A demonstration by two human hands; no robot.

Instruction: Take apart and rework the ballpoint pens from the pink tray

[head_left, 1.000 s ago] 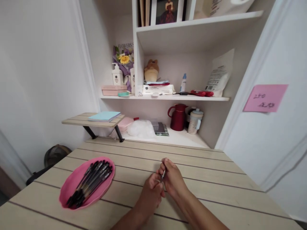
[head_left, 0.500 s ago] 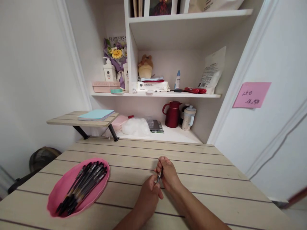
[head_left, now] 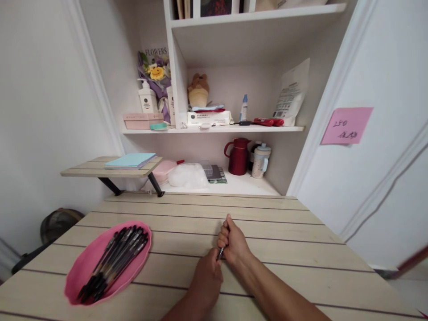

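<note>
White walls (head_left: 36, 98); white shelving (head_left: 234, 40); slatted table (head_left: 301, 238).

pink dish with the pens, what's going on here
A person grips a slim, pen-like object with both hands over the plank-patterned table. The right hand closes around its far part, the left hand around its near part; only a short shiny stretch shows between them. Off to the left, a bundle of black pens lies in the pink dish.

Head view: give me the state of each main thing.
Pen: gripped, mostly hidden
Left hand: closed on pen
Right hand: closed on pen, thumb extended
Pink bowl: upright, part-filled
Gel pens: bunched in bowl
Blue paper stack: flat on riser
Red jug: upright
Travel mug: upright, lidded
Pump bottle: upright
</note>
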